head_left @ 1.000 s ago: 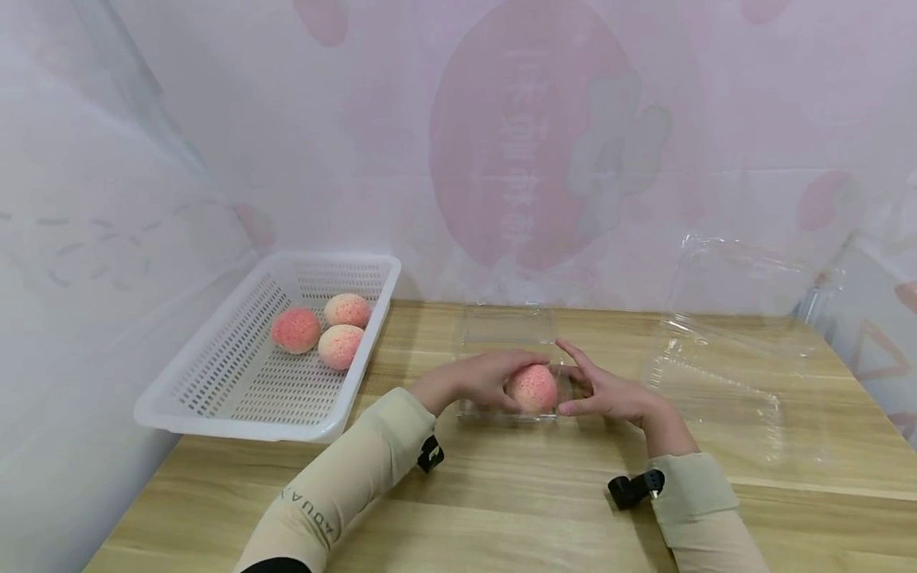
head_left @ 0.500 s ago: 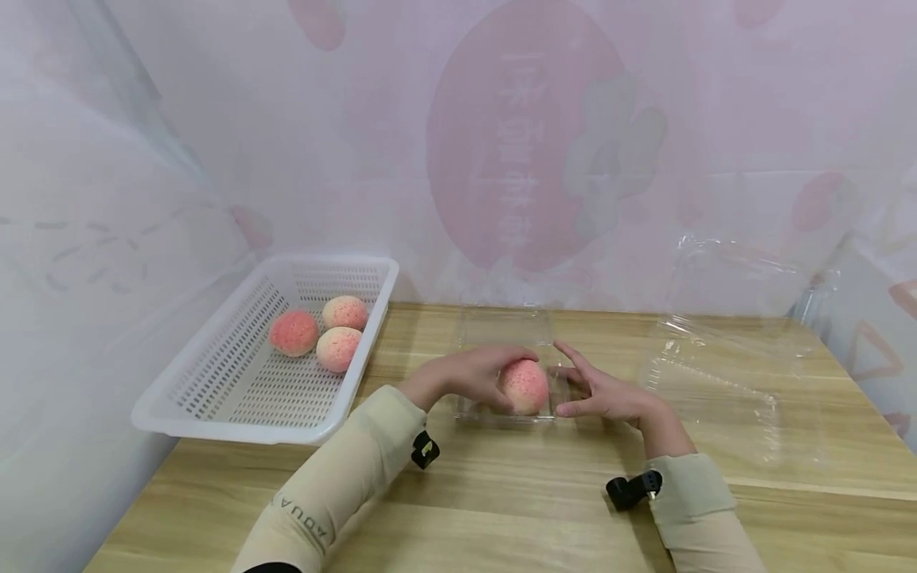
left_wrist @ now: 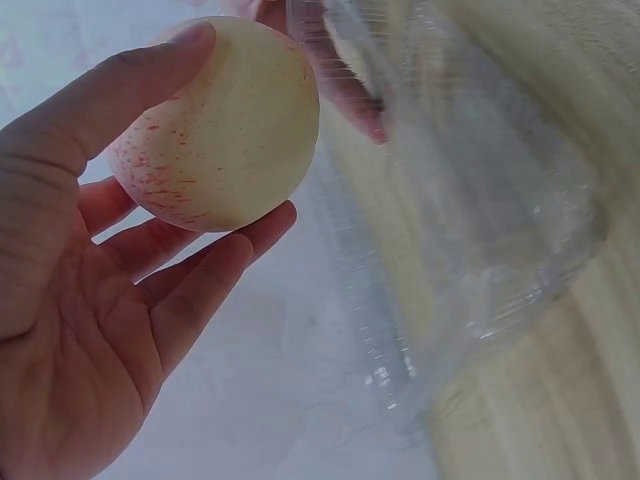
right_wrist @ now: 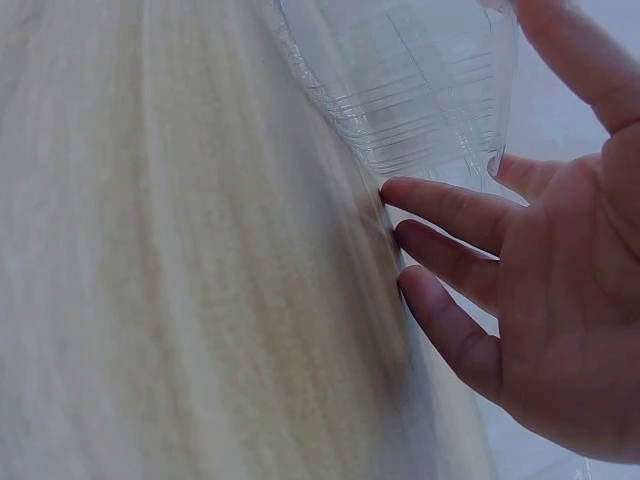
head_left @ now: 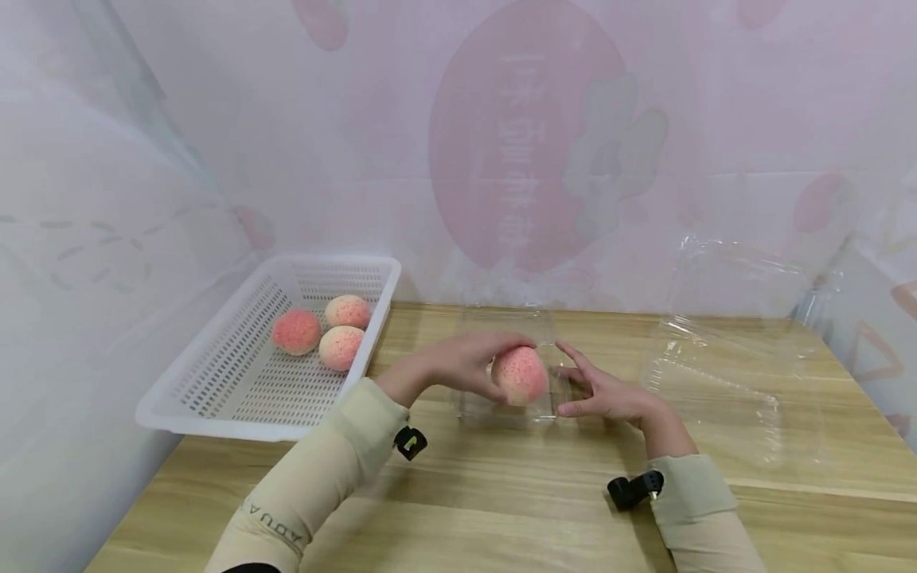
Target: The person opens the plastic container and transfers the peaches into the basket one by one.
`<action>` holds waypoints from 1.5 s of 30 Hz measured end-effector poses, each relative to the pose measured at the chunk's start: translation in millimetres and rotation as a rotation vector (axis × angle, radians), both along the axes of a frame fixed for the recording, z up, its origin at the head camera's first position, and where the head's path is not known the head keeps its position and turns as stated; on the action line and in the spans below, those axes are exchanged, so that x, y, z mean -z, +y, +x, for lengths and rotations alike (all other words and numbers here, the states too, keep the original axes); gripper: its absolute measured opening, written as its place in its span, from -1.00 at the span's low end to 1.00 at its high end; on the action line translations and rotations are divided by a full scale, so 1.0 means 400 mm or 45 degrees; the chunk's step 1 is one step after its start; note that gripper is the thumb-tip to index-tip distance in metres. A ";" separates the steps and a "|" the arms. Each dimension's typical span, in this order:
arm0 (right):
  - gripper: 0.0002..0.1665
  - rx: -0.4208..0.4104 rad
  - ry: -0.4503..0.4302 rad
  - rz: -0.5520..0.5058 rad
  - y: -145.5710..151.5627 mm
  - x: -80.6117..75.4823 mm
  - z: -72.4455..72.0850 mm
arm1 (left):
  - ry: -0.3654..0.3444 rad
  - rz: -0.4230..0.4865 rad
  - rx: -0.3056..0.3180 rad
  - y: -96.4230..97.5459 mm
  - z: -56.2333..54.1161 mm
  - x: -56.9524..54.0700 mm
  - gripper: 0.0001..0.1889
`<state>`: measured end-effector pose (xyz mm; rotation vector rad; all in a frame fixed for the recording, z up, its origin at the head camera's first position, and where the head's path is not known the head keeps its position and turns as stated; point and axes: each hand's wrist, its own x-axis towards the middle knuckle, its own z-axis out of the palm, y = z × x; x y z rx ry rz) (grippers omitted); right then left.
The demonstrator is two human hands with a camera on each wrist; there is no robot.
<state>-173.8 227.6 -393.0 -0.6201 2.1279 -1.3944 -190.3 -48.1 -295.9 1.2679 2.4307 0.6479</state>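
My left hand [head_left: 469,364] grips a pink and cream peach [head_left: 519,376] between thumb and fingers. In the left wrist view, the peach [left_wrist: 225,130] shows its pale side with red specks, and a gap separates it from the clear plastic clamshell box [left_wrist: 480,200]. That box [head_left: 469,410] sits below the peach with its lid raised at the back. At the box's right side my right hand [head_left: 609,395] spreads its fingers, holding nothing. The right wrist view has the fingers [right_wrist: 450,215] at the wall of the box [right_wrist: 420,100]; firm contact is hard to tell.
On the left, a white perforated basket [head_left: 251,430] contains three more peaches [head_left: 342,348]. Another clear plastic clamshell [head_left: 716,398] stands with its lid up on the right. A printed curtain [head_left: 401,199] hangs behind the wooden table [head_left: 501,509].
My left hand has moved left and slightly up with the peach, widening the gap to the right hand. The right hand has stayed beside the box.
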 end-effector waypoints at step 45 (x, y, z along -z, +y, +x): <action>0.31 0.036 -0.014 -0.007 -0.021 -0.007 0.018 | -0.216 0.056 -0.438 -0.511 -0.037 -0.231 -0.17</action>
